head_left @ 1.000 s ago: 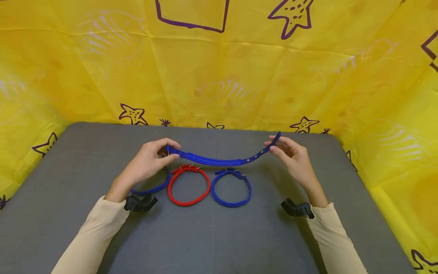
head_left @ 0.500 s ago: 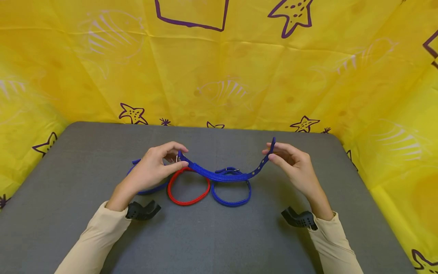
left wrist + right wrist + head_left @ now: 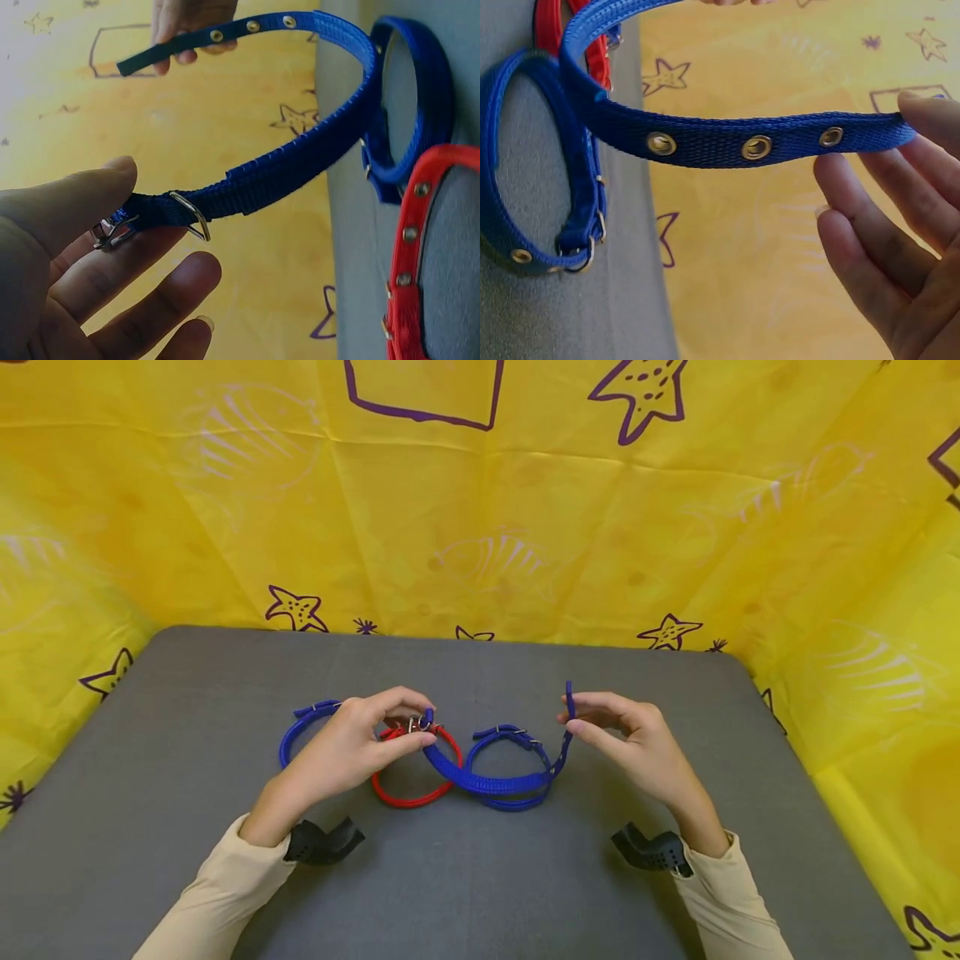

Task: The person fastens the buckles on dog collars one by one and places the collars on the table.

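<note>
A blue collar (image 3: 495, 784) hangs in a U between both hands, unbuckled, above the table. My left hand (image 3: 352, 745) pinches its buckle end between thumb and fingers; the metal buckle (image 3: 112, 231) and a D-ring (image 3: 190, 216) show in the left wrist view. My right hand (image 3: 637, 739) pinches the strap near its free tip, which points up. Metal eyelets (image 3: 756, 147) run along that end in the right wrist view. Behind the held collar, a buckled blue collar (image 3: 504, 737) lies on the table, partly covered by it in the head view.
A buckled red collar (image 3: 408, 802) lies on the grey table (image 3: 465, 893), partly behind my left hand. Left of it is another blue collar (image 3: 287, 745), partly hidden by that hand. A yellow patterned cloth (image 3: 480, 527) stands up behind the table and along its sides.
Both hands have moved toward each other and slightly nearer me. The held collar has gone from nearly straight to a deeper U, and its free tip has turned upright.
</note>
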The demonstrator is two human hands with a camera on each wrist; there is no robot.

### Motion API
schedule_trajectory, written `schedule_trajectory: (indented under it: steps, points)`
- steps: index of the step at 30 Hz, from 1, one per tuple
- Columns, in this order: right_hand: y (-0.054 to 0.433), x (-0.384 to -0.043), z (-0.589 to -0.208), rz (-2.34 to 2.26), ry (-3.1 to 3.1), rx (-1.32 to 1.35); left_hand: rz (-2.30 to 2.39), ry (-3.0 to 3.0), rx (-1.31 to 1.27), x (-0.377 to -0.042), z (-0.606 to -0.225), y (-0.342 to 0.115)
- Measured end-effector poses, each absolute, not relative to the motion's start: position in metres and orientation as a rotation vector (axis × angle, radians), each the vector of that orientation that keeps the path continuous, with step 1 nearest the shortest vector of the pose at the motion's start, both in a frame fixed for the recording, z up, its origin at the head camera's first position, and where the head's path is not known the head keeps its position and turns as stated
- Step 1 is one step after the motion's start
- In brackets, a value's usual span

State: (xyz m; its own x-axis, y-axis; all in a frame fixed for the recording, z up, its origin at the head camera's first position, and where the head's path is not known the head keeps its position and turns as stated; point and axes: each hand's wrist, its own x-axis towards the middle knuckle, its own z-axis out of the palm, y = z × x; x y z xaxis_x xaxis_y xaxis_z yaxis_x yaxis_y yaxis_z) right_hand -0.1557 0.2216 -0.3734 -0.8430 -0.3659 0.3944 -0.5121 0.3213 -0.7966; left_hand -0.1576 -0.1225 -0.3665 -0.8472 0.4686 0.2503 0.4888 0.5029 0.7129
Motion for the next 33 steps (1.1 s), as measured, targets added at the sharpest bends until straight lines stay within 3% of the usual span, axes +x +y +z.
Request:
schedule_trajectory:
  steps: [15, 33]
  points:
    - [0.21, -0.143, -0.37, 1.408, -2.56, 0.955, -1.303, -2.683, -1.141, -0.14, -0.37, -0.102]
    - [0.185, -0.135, -0.38, 1.449, -2.7, 1.117, -1.395, -2.745, -1.232, -0.134, -0.375, -0.093]
